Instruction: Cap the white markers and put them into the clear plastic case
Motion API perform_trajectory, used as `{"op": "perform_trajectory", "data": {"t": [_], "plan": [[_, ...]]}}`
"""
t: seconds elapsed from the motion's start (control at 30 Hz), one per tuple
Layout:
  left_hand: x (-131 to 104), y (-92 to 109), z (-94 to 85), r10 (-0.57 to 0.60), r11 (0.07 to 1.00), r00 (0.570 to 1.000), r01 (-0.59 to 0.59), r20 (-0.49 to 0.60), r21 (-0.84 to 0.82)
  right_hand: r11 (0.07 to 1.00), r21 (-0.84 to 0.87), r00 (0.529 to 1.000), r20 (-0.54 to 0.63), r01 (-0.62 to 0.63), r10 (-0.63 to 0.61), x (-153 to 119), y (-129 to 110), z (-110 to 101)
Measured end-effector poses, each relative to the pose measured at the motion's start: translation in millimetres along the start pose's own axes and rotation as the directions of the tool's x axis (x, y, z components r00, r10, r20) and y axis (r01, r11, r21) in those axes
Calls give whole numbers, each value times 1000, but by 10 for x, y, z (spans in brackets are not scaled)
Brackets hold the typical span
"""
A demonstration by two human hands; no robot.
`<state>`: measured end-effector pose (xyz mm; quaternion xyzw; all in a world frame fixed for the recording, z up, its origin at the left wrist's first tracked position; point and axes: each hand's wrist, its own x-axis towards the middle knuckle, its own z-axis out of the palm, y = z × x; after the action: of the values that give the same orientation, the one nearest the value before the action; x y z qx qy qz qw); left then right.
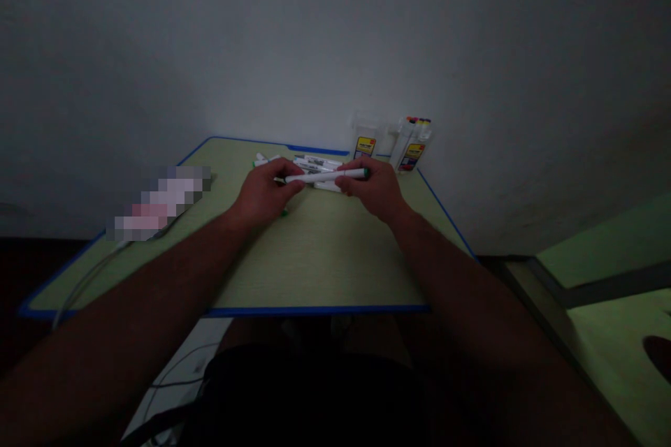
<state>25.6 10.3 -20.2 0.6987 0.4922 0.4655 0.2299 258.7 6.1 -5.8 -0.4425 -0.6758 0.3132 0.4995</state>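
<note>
Left fingers [293, 188] and right fingers [344, 185] are closed around a green-ended white marker [322, 177], which could be dropped onto loose markers [326, 163] if unevenly gripped.

Looks forward and down from the person's head, out over the lap [314, 398] at the bottom edge, between the left hand [265, 192] and right hand [377, 188], across the desk [335, 258] toward the wall [262, 35] just beyond.
</note>
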Motion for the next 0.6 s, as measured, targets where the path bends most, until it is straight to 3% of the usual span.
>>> {"op": "perform_trajectory", "data": {"t": [0.2, 0.6], "plan": [[6, -3, -3, 10, 1000, 1000, -11, -26, -23, 996, 85, 999, -22, -32, 34, 23, 16, -3], [0, -16, 4, -23, 999, 1000, 22, -10, -45, 999, -13, 999, -12, -49, 49, 18, 36, -34]]}}
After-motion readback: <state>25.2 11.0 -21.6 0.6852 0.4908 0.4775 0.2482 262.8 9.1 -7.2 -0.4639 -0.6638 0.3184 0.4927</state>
